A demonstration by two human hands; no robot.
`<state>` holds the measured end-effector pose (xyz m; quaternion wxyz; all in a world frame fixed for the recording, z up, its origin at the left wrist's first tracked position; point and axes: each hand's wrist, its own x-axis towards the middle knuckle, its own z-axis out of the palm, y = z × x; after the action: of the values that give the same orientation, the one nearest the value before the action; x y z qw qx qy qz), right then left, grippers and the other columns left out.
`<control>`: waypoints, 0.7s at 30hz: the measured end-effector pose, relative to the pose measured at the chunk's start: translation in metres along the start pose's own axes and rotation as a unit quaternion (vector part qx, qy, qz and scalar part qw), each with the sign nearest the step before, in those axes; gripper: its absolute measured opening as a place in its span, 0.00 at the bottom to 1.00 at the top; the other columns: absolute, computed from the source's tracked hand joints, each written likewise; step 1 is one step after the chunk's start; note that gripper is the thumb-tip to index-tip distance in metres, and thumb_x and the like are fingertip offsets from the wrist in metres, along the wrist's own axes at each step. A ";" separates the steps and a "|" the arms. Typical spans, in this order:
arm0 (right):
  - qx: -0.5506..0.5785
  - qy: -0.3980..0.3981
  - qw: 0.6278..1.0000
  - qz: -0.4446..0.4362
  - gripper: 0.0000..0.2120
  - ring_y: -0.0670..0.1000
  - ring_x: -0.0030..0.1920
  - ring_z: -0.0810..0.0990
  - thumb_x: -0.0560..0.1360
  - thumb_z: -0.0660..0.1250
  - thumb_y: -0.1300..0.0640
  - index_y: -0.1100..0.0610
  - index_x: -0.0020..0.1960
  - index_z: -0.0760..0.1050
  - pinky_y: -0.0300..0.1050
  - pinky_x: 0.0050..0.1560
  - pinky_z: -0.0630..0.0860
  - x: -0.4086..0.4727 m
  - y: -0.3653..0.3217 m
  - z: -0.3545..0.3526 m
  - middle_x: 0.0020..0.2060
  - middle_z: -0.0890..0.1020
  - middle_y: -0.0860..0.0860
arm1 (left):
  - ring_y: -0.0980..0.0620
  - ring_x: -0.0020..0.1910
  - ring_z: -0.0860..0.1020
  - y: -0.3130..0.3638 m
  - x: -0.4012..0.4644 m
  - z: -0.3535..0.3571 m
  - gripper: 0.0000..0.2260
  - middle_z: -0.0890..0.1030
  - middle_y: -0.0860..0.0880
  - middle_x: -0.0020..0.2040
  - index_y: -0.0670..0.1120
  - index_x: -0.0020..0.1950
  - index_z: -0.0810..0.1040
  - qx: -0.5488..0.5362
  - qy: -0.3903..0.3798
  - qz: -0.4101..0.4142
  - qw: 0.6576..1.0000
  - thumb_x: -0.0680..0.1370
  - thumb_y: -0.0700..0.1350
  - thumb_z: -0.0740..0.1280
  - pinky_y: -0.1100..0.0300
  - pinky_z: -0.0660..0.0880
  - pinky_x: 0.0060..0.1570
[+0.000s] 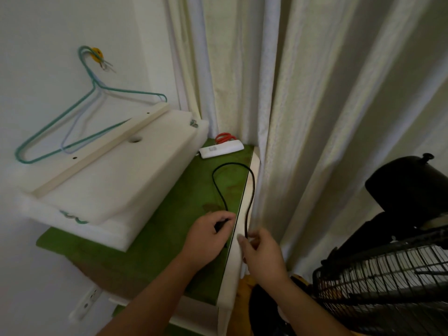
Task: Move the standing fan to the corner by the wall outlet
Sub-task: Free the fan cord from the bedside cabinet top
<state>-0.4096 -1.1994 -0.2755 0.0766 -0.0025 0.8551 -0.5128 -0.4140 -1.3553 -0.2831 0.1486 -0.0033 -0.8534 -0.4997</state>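
The black standing fan (388,275) stands at the lower right, its wire cage and motor housing close to the curtain. Its black power cord (219,187) loops over the green table top (169,226). My left hand (208,238) grips the cord's plug end on the table. My right hand (261,253) pinches the cord's other run at the table's right edge. A white wall outlet strip (88,303) is fixed low on the wall at the lower left, below the table.
White foam slabs with a wooden strip (109,170) cover the table's left half. A white remote (221,149) and red scissors (225,138) lie at the far end. Wire hangers (80,112) hang on the left wall. Cream curtains (303,117) fill the right.
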 end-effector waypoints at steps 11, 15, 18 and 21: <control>0.243 -0.092 0.963 0.073 0.05 0.47 0.28 0.78 0.82 0.61 0.65 0.57 0.54 0.73 0.41 0.29 0.74 -0.025 -0.011 -0.012 0.38 0.82 0.53 | 0.62 0.47 0.82 0.001 0.001 0.006 0.07 0.84 0.64 0.47 0.57 0.53 0.85 -0.017 0.027 -0.026 0.999 0.78 0.46 0.71 0.63 0.80 0.49; 0.256 -0.097 0.958 0.088 0.09 0.47 0.29 0.79 0.81 0.64 0.64 0.49 0.54 0.73 0.40 0.28 0.73 -0.032 -0.012 -0.012 0.38 0.84 0.52 | 0.64 0.49 0.82 0.012 -0.006 0.006 0.11 0.84 0.63 0.47 0.62 0.49 0.82 -0.054 0.039 -0.037 0.997 0.79 0.43 0.71 0.68 0.78 0.50; 0.256 -0.101 0.959 0.073 0.10 0.47 0.30 0.80 0.81 0.64 0.62 0.48 0.56 0.73 0.40 0.29 0.74 -0.034 -0.015 -0.014 0.35 0.85 0.51 | 0.62 0.46 0.83 0.027 -0.016 0.014 0.14 0.85 0.60 0.48 0.58 0.50 0.84 -0.116 0.039 -0.060 0.991 0.79 0.38 0.69 0.68 0.78 0.45; 0.273 -0.094 0.956 0.048 0.09 0.48 0.31 0.80 0.82 0.63 0.62 0.52 0.59 0.76 0.40 0.31 0.75 -0.036 -0.019 -0.020 0.36 0.85 0.52 | 0.57 0.43 0.84 0.043 -0.028 0.020 0.17 0.86 0.56 0.51 0.57 0.55 0.83 -0.192 0.008 -0.094 0.977 0.80 0.35 0.65 0.66 0.78 0.38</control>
<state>-0.3783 -1.1880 -0.2449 0.1789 0.0110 0.6709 -0.7196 -0.3852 -1.3130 -0.2630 0.1044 0.0527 -0.7370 -0.6657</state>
